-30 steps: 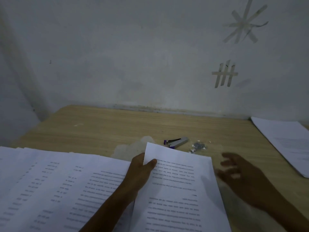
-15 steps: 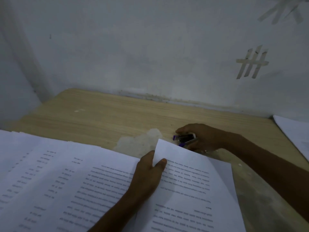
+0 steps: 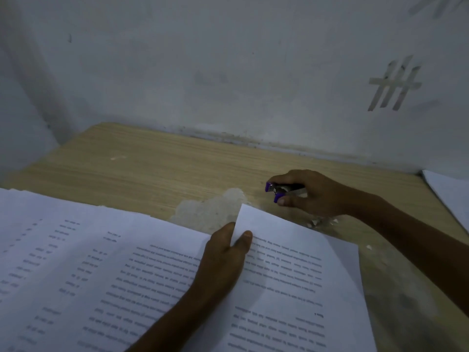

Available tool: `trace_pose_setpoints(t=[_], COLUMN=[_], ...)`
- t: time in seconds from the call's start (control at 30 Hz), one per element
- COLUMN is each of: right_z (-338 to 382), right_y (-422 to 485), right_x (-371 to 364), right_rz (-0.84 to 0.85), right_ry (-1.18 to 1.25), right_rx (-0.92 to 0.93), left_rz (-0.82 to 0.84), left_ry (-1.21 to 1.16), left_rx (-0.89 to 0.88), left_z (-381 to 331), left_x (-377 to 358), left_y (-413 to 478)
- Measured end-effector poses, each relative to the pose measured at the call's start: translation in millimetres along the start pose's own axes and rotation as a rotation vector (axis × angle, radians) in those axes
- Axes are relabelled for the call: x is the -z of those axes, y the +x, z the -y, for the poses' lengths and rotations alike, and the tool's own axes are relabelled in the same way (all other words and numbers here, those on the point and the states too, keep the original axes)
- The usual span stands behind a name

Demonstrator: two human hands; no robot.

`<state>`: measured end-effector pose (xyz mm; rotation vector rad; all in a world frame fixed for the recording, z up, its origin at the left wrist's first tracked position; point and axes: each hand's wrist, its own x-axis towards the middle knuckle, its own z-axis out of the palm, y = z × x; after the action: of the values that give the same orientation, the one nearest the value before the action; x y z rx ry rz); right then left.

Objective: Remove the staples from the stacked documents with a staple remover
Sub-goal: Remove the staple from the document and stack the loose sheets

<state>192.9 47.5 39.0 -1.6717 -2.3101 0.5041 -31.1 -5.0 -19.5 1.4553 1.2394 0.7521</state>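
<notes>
"Gripping the staple remover (image 3: 281,190): right hand (image 3: 314,194), fingers (image 3: 286,200) curled round it, purple tips poking out past the thumb. Resting on the table (image 3: 165,161) or lifted, can't tell." (A)

"Left?" (B)

"Left hand (image 3: 223,257) pinches the top document (image 3: 291,270) near its far corner, thumb on top, other fingers hidden under. Remover is just beyond that corner, not touching the paper." (A)

"Step?" (B)

"Tool in hand but not on a staple yet, I'd judge. No staple visible, too dim." (A)

"Next?" (B)

"Needs the purple tips brought to the pinched corner, slid under the staple, then squeezed, with the left holding the sheets steady. Further out: bigger stack (image 3: 88,262) left of the left hand, small bits (image 3: 317,222) just beside the right wrist, probably pulled staples, more paper (image 3: 451,196) well off to the right." (A)
</notes>
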Motion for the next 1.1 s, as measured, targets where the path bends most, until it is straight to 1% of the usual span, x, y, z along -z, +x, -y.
trace_pose_setpoints(t=[0.13,0.3,0.4,0.57,0.9,1.1], right_z=[23,51,56,54,67,69], right_y=[-5,-7,-4,-3,-1,-2], right_x=[20,28,25,25,14,8], right_rz=[0.101,0.215,0.223,0.165,0.264,0.26], right_ry=[0.002,-0.23,-0.299,-0.407,-0.378,-0.283], right_rx=[0.07,0.164,0.173,0.165,0.178,0.203], left_rz=[-0.02,-0.043,-0.061,-0.059,-0.074,-0.082], left_ry=[0.012,0.052,0.068,0.081,0.077,0.056], left_rx=[-0.008,-0.061,-0.103,-0.15,-0.215,-0.241], left_z=[1,3,4,3,6,8], left_x=[-2,-4,-5,-6,-7,-8], left_y=[-1,-3,-5,-6,-5,-5])
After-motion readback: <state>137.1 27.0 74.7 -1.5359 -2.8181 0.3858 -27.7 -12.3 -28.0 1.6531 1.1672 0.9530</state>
